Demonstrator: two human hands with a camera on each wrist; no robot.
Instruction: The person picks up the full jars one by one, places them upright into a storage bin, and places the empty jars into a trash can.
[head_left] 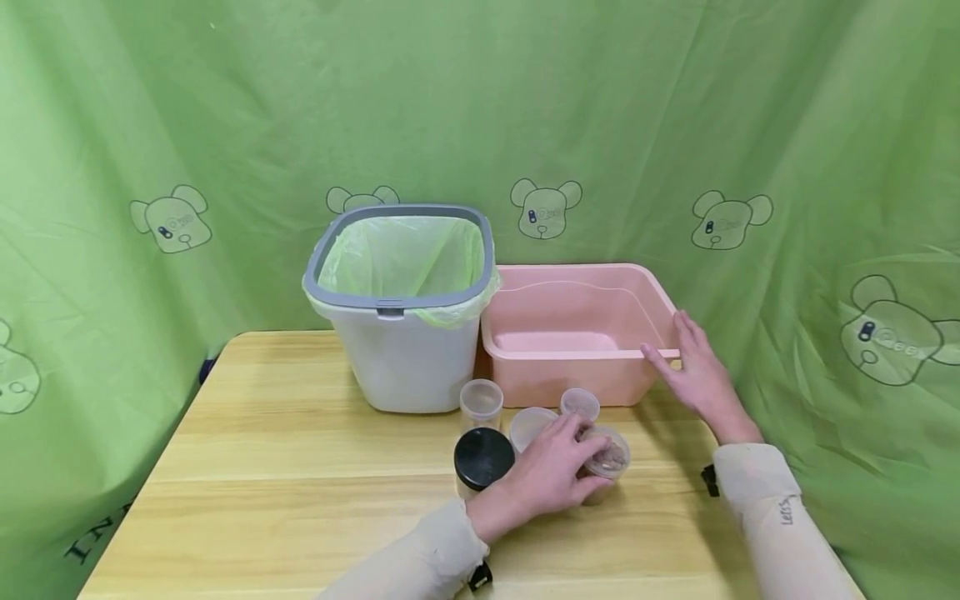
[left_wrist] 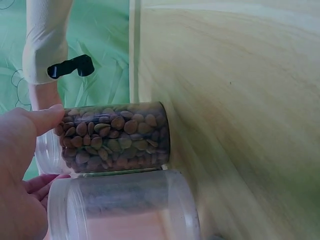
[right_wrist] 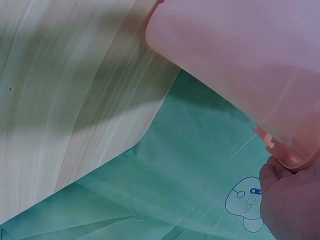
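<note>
My left hand (head_left: 551, 468) grips a clear plastic jar (head_left: 609, 454) from its left side, thumb and fingers around the upper part. In the left wrist view this jar (left_wrist: 117, 137) is packed with brown, flattened seeds or nuts. Close by stand a black-lidded jar (head_left: 484, 458), an open-looking clear cup (head_left: 482, 402), a pale-lidded container (head_left: 531, 427) and a small clear jar (head_left: 580, 403). My right hand (head_left: 705, 379) holds the front right corner of a pink plastic tub (head_left: 570, 379); in the right wrist view, curled fingers (right_wrist: 270, 175) meet its rim.
A white bin (head_left: 408, 362) with a grey rim and a green liner bag (head_left: 408, 254) stands left of the tub. Both are near the back edge of the wooden table (head_left: 300, 500). A green curtain (head_left: 450, 100) with bear drawings hangs behind and beside it.
</note>
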